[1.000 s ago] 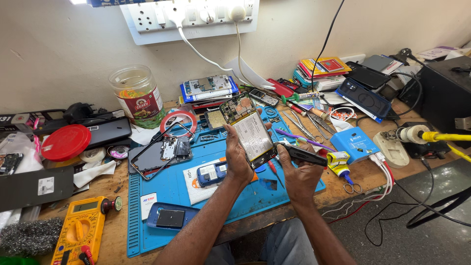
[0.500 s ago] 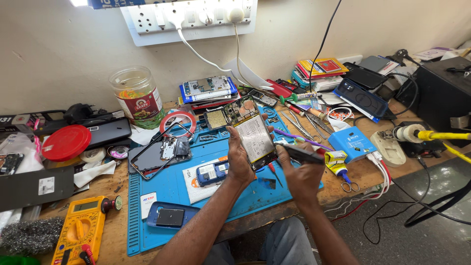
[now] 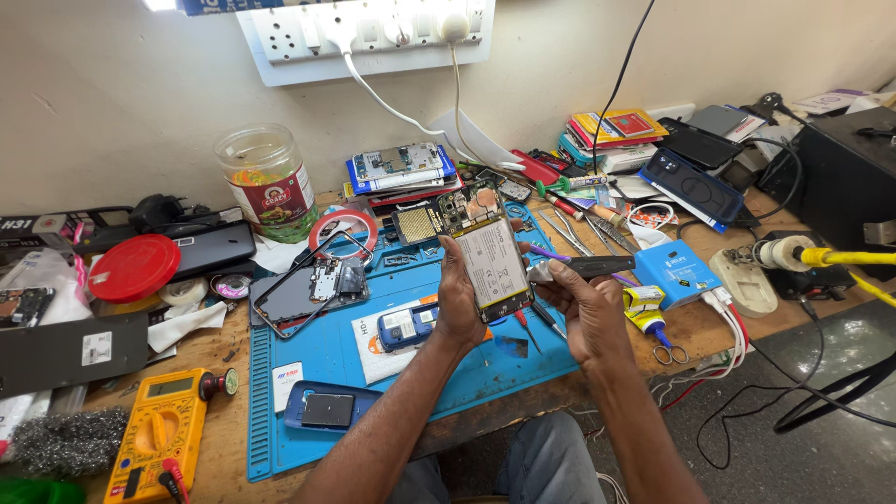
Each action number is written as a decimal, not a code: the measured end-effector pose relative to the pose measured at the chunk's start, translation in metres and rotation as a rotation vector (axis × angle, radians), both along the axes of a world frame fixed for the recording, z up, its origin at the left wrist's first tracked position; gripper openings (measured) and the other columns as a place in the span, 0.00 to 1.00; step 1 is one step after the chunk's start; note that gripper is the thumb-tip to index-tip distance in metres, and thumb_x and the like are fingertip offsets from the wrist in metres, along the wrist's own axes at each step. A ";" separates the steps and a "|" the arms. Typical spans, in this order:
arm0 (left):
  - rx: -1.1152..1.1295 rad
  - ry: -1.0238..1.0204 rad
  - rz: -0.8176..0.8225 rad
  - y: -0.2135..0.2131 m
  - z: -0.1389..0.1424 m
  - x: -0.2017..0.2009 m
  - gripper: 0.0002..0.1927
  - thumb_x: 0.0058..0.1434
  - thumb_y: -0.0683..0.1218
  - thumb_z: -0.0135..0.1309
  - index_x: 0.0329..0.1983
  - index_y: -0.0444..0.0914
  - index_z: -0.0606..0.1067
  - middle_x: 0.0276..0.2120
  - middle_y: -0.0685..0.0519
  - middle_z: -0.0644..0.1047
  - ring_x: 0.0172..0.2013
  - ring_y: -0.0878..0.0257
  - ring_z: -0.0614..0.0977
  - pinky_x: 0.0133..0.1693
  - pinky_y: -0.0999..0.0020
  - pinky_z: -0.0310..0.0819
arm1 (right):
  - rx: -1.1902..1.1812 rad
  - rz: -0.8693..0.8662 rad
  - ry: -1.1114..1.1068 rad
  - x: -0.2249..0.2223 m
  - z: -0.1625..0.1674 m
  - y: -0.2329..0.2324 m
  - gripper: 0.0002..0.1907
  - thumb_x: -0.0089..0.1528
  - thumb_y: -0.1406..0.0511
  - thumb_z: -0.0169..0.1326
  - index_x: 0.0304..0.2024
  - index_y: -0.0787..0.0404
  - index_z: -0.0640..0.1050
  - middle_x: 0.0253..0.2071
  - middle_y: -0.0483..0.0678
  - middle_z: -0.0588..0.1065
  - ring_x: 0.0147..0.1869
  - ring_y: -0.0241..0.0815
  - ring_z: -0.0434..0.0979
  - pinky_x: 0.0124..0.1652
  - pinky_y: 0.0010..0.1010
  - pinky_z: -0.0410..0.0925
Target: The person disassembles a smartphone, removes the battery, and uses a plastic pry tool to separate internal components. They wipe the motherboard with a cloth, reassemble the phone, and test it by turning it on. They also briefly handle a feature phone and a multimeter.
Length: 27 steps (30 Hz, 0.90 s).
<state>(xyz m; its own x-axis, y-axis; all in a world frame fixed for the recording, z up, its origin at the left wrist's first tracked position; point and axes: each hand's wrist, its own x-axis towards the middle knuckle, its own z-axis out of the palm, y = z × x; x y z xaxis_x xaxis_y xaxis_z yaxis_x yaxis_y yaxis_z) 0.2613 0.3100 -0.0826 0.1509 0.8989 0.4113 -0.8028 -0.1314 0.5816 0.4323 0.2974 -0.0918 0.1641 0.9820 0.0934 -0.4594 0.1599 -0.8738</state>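
While the wooden desk (image 3: pixel 709 327) runs wall to wall under clutter, its largest covering is a blue work mat (image 3: pixel 439 373) spread in front of the person. On the wall above hangs a white power strip (image 3: pixel 373 37) with plugs and cables in it. A black box (image 3: pixel 840 177) stands at the far right edge, and a clear plastic jar (image 3: pixel 268 182) stands near the wall at the left, its red lid (image 3: pixel 133 268) lying apart beside a dark phone. A yellow multimeter (image 3: pixel 154 434) rests at the near left corner, just off the mat. On the mat lie a phone frame with a loose board (image 3: pixel 313 289), a roll of red tape (image 3: pixel 343 233), a small blue module (image 3: pixel 408 327) on white paper, and a blue phone case (image 3: pixel 322 409).

Above the mat's middle, the left hand (image 3: pixel 459 299) grips an opened phone (image 3: pixel 490 261) by its lower left edge, thumb across the side; the phone is raised off the mat, tilted, with its pale battery and upper circuit board facing the camera. The right hand (image 3: pixel 583 303) sits just beside the phone's right edge, fingers curled around a dark flat tool (image 3: pixel 597 267) whose pale end lies close to the phone's side; whether it touches cannot be told. A small tube with a yellow label (image 3: pixel 642 303) lies just right of that hand, near a blue box (image 3: pixel 677 271).
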 end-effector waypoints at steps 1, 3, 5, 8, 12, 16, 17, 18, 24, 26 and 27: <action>0.014 0.006 -0.018 0.000 0.000 0.000 0.42 0.70 0.71 0.27 0.67 0.32 0.65 0.56 0.43 0.76 0.53 0.55 0.81 0.49 0.57 0.83 | -0.025 0.029 0.016 0.006 -0.002 0.004 0.08 0.61 0.66 0.62 0.36 0.67 0.80 0.35 0.54 0.82 0.37 0.41 0.84 0.43 0.35 0.78; 0.032 0.012 -0.050 0.000 -0.001 0.000 0.43 0.71 0.71 0.26 0.68 0.32 0.64 0.58 0.43 0.74 0.55 0.54 0.80 0.52 0.57 0.82 | -0.054 0.074 0.034 0.012 -0.008 0.007 0.08 0.61 0.67 0.62 0.37 0.68 0.80 0.36 0.54 0.82 0.38 0.42 0.84 0.43 0.35 0.77; 0.009 0.006 -0.130 -0.001 -0.003 0.001 0.45 0.72 0.72 0.25 0.69 0.31 0.65 0.56 0.41 0.75 0.55 0.54 0.81 0.52 0.58 0.83 | -0.051 0.099 0.051 0.009 -0.013 0.007 0.07 0.62 0.69 0.64 0.38 0.68 0.80 0.38 0.54 0.82 0.39 0.41 0.83 0.41 0.34 0.75; 0.022 -0.013 -0.124 0.001 -0.008 0.002 0.47 0.73 0.74 0.25 0.70 0.30 0.66 0.54 0.39 0.76 0.52 0.54 0.81 0.52 0.58 0.82 | 0.128 -0.034 -0.001 0.000 -0.017 -0.001 0.06 0.62 0.68 0.61 0.38 0.67 0.79 0.36 0.54 0.81 0.39 0.42 0.84 0.43 0.35 0.79; -0.204 -0.142 -0.036 0.011 -0.013 0.002 0.45 0.66 0.74 0.27 0.68 0.35 0.65 0.56 0.46 0.78 0.51 0.55 0.82 0.53 0.56 0.80 | 0.237 -0.211 -0.285 0.001 -0.007 -0.012 0.09 0.64 0.70 0.61 0.42 0.70 0.77 0.37 0.56 0.81 0.38 0.41 0.84 0.40 0.32 0.79; -0.137 -0.190 -0.046 0.018 -0.018 -0.003 0.46 0.71 0.74 0.26 0.68 0.32 0.66 0.51 0.40 0.78 0.47 0.51 0.83 0.50 0.55 0.80 | 0.034 -0.225 -0.766 0.038 0.021 -0.002 0.19 0.61 0.67 0.61 0.51 0.68 0.71 0.35 0.55 0.82 0.32 0.39 0.84 0.29 0.30 0.73; -0.146 -0.189 -0.020 0.020 -0.017 -0.005 0.46 0.70 0.74 0.26 0.67 0.32 0.66 0.51 0.40 0.78 0.46 0.50 0.83 0.49 0.55 0.80 | -0.044 -0.223 -0.918 0.051 0.029 0.005 0.24 0.60 0.67 0.61 0.55 0.68 0.69 0.35 0.56 0.82 0.30 0.39 0.82 0.26 0.30 0.70; -0.151 -0.187 0.007 0.023 -0.016 -0.007 0.46 0.69 0.74 0.26 0.67 0.32 0.66 0.51 0.39 0.78 0.45 0.49 0.83 0.49 0.54 0.81 | -0.094 -0.176 -1.045 0.062 0.037 0.014 0.26 0.61 0.66 0.62 0.58 0.66 0.70 0.34 0.56 0.83 0.30 0.41 0.82 0.27 0.32 0.71; -0.207 -0.331 0.133 0.028 -0.007 -0.022 0.43 0.71 0.70 0.26 0.68 0.31 0.64 0.56 0.43 0.77 0.51 0.50 0.82 0.53 0.51 0.81 | 0.115 -0.231 -1.605 0.072 0.029 0.007 0.15 0.61 0.62 0.62 0.50 0.59 0.83 0.41 0.52 0.83 0.38 0.48 0.83 0.39 0.41 0.73; -0.091 -0.322 0.072 0.027 -0.004 -0.027 0.44 0.73 0.72 0.26 0.68 0.30 0.65 0.54 0.38 0.77 0.50 0.49 0.82 0.52 0.53 0.80 | 0.237 0.001 -1.459 0.053 0.020 0.000 0.11 0.60 0.62 0.60 0.44 0.57 0.85 0.42 0.50 0.83 0.40 0.45 0.85 0.42 0.36 0.76; -0.035 -0.314 0.041 0.026 -0.003 -0.028 0.45 0.74 0.73 0.26 0.68 0.29 0.65 0.53 0.36 0.77 0.49 0.48 0.82 0.52 0.55 0.80 | 0.245 0.047 -1.522 0.044 0.016 -0.006 0.11 0.60 0.62 0.60 0.43 0.58 0.85 0.41 0.51 0.83 0.41 0.47 0.85 0.42 0.38 0.75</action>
<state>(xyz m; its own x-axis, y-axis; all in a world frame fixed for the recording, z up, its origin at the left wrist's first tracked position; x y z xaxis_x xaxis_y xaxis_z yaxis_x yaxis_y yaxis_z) 0.2335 0.3355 -0.0854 -0.0150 0.9159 0.4010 -0.9384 -0.1513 0.3106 0.4759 0.2914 -0.0761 -0.2631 0.9193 0.2926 0.8042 0.3765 -0.4600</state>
